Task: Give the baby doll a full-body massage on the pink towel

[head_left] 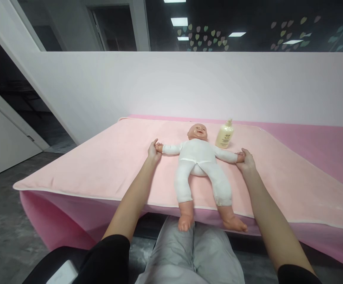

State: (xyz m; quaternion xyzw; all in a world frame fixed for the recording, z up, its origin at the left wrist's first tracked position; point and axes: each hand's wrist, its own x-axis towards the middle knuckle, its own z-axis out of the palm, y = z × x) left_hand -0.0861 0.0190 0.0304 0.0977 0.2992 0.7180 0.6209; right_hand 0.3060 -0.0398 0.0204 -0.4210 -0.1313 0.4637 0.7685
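A baby doll point(198, 153) with a white cloth body lies on its back on the pink mat point(124, 157), its head away from me and its feet hanging over the near edge. Both its arms are stretched out sideways. My left hand point(154, 150) is closed on the doll's hand at the left, the thumb pointing up. On the other side, my right hand point(247, 161) grips the doll's other hand between thumb and fingers. A pale yellow pump bottle point(224, 135) stands upright beside the doll's head, not far from my right hand.
A white wall point(189, 86) rises behind the table, with dark glass above it. Darker pink cloth point(313, 146) shows under the mat and hangs down in front. My legs point(189, 252) are close to the near edge. A white door point(5, 134) is at the left.
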